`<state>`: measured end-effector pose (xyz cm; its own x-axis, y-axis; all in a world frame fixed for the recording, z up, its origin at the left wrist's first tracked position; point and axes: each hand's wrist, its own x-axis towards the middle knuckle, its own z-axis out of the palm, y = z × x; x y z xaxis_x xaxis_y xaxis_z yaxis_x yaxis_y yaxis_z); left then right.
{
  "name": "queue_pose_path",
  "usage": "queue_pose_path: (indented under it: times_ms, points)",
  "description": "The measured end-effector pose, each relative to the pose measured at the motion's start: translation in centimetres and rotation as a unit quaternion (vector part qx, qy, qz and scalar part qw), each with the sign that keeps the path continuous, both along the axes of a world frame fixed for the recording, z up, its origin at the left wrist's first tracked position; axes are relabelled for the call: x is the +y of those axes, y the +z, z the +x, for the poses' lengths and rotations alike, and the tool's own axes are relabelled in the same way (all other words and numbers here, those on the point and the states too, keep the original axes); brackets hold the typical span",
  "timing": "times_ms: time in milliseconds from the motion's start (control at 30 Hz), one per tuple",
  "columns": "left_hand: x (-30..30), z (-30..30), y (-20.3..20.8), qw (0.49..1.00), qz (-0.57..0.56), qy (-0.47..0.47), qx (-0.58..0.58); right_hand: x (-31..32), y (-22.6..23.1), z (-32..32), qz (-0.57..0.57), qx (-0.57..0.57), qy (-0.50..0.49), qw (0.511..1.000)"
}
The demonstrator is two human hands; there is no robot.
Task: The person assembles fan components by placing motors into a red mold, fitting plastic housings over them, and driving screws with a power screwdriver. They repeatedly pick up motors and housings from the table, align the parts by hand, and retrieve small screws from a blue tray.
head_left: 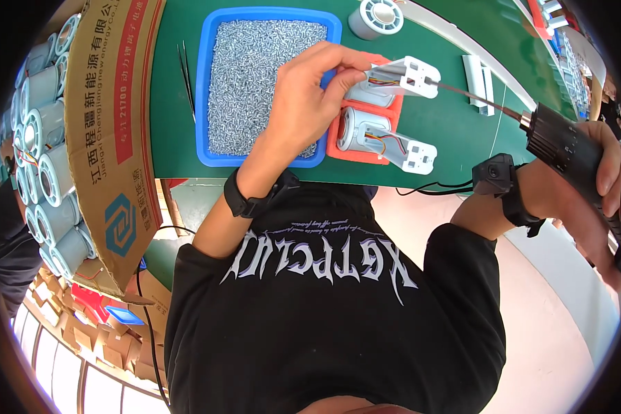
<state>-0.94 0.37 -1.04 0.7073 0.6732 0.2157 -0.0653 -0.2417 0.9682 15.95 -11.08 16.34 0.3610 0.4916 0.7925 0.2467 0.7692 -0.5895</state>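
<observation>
My right hand (608, 162) is wrapped round a black electric screwdriver (562, 145). Its long thin bit points left and meets the end of a white plastic housing (414, 76) with coloured wires inside. My left hand (314, 93) pinches this housing at its left side, thumb and forefinger together; the exact contact is partly hidden. A red holder (366, 155) carries that housing and a second white housing (417, 157), with wires showing, on the near side. Both housings have a round cylindrical body on the left and a narrower bracket reaching right.
A blue tray (201, 90) full of small silvery screws stands left of the holder. Behind are a round white part (377, 17) and white plastic pieces (477, 83). A cardboard box (110, 138) and many stacked cylinders (55, 172) flank the green table's (462, 31) left side.
</observation>
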Motion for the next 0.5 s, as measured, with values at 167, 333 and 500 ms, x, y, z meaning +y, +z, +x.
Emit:
queue_pose_path:
  times_ms: [167, 333, 500]
  points:
    - [-0.1, -0.1, -0.6, 0.974, -0.178, -0.076, -0.122, -0.3, 0.4, -0.6, -0.088, -0.033, -0.412, 0.906]
    - [-0.5, 0.0, -0.5, 0.946, -0.260, -0.101, -0.164, 0.3, 0.4, -1.0, -0.089, -0.027, -0.460, 0.883]
    - [-0.6, 0.1, -0.6, 0.957, -0.222, -0.093, -0.159, 0.5, 0.0, 0.8, 0.049, 0.081, 0.157, 0.983]
